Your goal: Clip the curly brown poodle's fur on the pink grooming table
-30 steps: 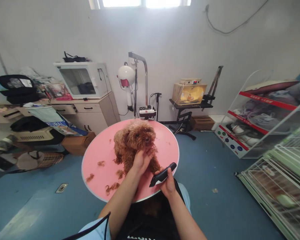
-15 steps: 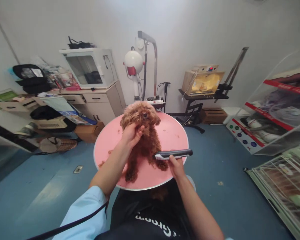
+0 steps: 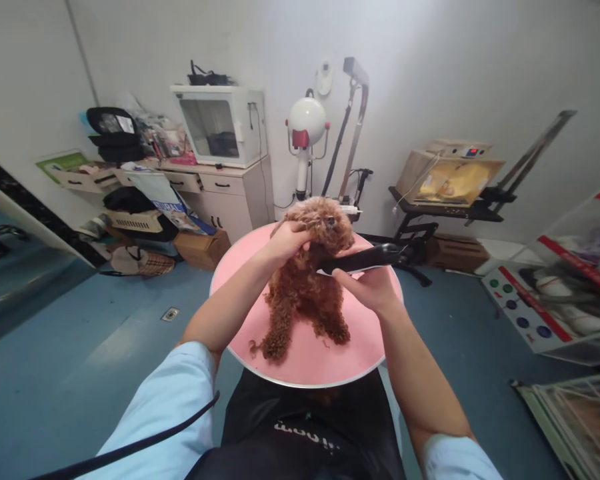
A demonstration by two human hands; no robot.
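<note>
A curly brown dog (image 3: 307, 287) sits on a round pink table (image 3: 310, 367), its head turned to the right. My left hand (image 3: 291, 241) grips the fur at the side of its muzzle and cheek. In my right hand (image 3: 373, 287) is a black clipper (image 3: 363, 259), held level with its head end against the dog's neck below the chin. The dog's fur hides the clipper's tip. Loose tufts of brown hair lie on the table near the front paws.
Behind the table stand a white round-headed dryer (image 3: 307, 120) and a grey metal arm (image 3: 363, 100). Drawers with a white cabinet (image 3: 255, 127) are at the back left. A lit wooden box (image 3: 450, 180) on a black stand and a clear shelf unit (image 3: 570, 287) are to the right.
My right hand has raised the clipper from beside the dog's front leg to its neck. My left hand stays at the dog's face. The view has swung left, and the dog's head has turned right.
</note>
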